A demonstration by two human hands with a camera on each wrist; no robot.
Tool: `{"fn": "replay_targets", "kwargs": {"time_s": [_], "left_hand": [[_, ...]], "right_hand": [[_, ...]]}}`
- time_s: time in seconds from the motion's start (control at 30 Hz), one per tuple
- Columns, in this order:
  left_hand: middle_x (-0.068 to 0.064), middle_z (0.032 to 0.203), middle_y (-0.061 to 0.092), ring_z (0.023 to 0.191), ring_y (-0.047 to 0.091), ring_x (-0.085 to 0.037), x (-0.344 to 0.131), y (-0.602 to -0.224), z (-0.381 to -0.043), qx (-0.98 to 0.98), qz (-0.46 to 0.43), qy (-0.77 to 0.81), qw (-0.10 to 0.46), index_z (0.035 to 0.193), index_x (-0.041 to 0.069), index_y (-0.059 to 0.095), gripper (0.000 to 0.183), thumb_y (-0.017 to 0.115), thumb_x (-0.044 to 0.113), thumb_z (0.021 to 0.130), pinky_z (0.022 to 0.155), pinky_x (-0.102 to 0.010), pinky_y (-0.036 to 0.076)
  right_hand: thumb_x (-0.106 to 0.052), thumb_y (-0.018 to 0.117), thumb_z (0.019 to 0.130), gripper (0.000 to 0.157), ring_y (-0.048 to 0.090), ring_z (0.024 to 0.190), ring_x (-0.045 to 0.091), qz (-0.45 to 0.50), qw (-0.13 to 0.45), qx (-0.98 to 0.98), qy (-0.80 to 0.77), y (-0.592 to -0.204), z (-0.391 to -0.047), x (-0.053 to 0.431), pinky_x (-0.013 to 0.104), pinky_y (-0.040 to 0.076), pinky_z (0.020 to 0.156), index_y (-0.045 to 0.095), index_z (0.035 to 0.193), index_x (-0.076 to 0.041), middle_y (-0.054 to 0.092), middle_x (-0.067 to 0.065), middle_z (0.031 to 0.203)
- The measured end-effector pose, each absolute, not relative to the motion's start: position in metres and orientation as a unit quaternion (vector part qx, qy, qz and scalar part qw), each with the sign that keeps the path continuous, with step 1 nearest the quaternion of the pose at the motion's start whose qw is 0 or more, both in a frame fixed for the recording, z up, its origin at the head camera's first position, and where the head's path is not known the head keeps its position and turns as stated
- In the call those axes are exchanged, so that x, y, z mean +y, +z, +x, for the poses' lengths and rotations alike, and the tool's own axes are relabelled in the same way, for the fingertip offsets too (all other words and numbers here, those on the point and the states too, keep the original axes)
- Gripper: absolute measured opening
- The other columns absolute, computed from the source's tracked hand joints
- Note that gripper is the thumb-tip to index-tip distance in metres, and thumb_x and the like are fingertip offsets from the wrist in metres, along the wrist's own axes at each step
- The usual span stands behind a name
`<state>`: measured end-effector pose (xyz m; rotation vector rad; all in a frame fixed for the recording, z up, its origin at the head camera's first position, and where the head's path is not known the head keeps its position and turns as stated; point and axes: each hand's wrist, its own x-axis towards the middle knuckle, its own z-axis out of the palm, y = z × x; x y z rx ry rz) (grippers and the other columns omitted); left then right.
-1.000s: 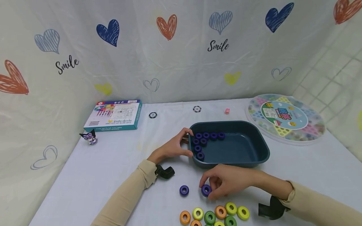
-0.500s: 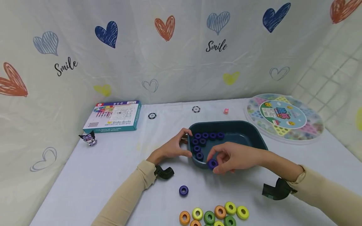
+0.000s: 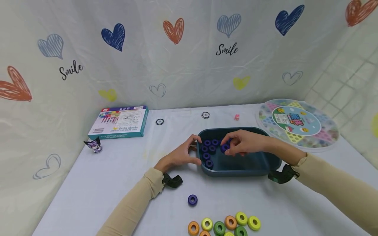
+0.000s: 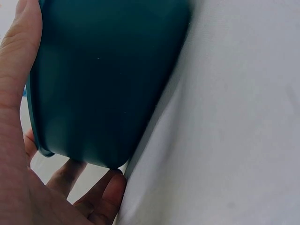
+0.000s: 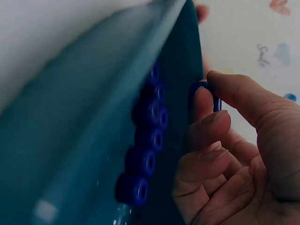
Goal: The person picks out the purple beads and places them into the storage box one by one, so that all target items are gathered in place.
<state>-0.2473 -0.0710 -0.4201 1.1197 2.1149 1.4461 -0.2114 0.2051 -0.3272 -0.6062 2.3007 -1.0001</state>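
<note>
A dark teal rectangular tub [image 3: 251,165] rests on the white tabletop. My left hand [image 3: 183,154] holds its left end, thumb and fingers spread along the rim and wall; in the left wrist view the thumb lies at the rim and the fingertips [image 4: 115,187] touch the lower side. Over the tub, my right hand [image 3: 246,143] pinches a purple ring bead [image 3: 225,148] between thumb and forefinger. Several purple ring beads [image 3: 206,156] lie inside along the left and back walls, some hidden behind the right hand. Another purple ring bead [image 3: 192,200] lies in front of the tub.
Several orange, yellow and green ring beads [image 3: 230,222] lie at the front edge of view. Behind are a flat box [image 3: 119,122], two poker chips [image 3: 159,122], a small pink figure [image 3: 237,117] and a round game board [image 3: 298,123]. A small figurine [image 3: 94,145] stands left.
My right hand has lifted the purple ring bead from the table in front and carried it up and over the tub's interior. The left hand stays at the tub's left end.
</note>
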Motion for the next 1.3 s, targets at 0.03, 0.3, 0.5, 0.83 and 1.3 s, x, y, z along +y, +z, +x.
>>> {"fn": "replay_targets", "kwargs": {"time_s": [0.03, 0.3, 0.5, 0.83, 1.3], "left_hand": [[-0.002, 0.125, 0.039, 0.108, 0.046, -0.016, -0.071, -0.421, -0.248, 0.746, 0.394, 0.509, 0.172, 0.119, 0.023, 0.032, 0.081, 0.069, 0.064, 0.059, 0.093, -0.031, 0.037], [0.001, 0.124, 0.039, 0.108, 0.045, -0.015, -0.071, -0.422, -0.248, 0.751, 0.383, 0.508, 0.176, 0.118, 0.028, 0.032, 0.08, 0.069, 0.065, 0.059, 0.093, -0.03, 0.037], [0.001, 0.125, 0.039, 0.108, 0.046, -0.016, -0.071, -0.422, -0.248, 0.75, 0.385, 0.509, 0.176, 0.119, 0.026, 0.032, 0.081, 0.069, 0.065, 0.058, 0.093, -0.03, 0.037], [0.0, 0.125, 0.04, 0.107, 0.047, -0.016, -0.072, -0.421, -0.248, 0.755, 0.378, 0.505, 0.178, 0.119, 0.027, 0.032, 0.081, 0.069, 0.066, 0.058, 0.093, -0.031, 0.037], [0.0, 0.125, 0.04, 0.107, 0.046, -0.016, -0.071, -0.422, -0.249, 0.75, 0.383, 0.51, 0.175, 0.119, 0.026, 0.032, 0.081, 0.07, 0.064, 0.058, 0.093, -0.031, 0.037]], "right_hand": [[-0.032, 0.066, 0.081, 0.04, 0.048, 0.05, 0.018, -0.22, 0.277, 0.86, -0.369, -0.328, -0.215, 0.205, 0.032, 0.045, 0.049, 0.053, 0.113, -0.011, 0.061, 0.019, 0.074], [-0.033, 0.066, 0.082, 0.044, 0.052, 0.053, 0.018, -0.189, 0.277, 0.873, -0.354, -0.334, -0.24, 0.202, 0.03, 0.043, 0.048, 0.051, 0.114, -0.006, 0.063, 0.016, 0.076], [-0.029, 0.066, 0.082, 0.042, 0.055, 0.051, 0.017, -0.199, 0.294, 0.885, -0.302, -0.339, -0.249, 0.195, 0.029, 0.045, 0.047, 0.049, 0.111, -0.005, 0.063, 0.007, 0.068], [-0.024, 0.065, 0.082, 0.035, 0.06, 0.051, 0.021, -0.221, 0.33, 0.883, -0.251, -0.342, -0.248, 0.184, 0.03, 0.047, 0.046, 0.048, 0.106, -0.005, 0.064, 0.006, 0.066], [-0.013, 0.065, 0.081, 0.021, 0.063, 0.057, 0.023, -0.206, 0.34, 0.875, -0.277, -0.345, -0.248, 0.182, 0.033, 0.051, 0.051, 0.049, 0.089, -0.002, 0.064, 0.009, 0.071]]}}
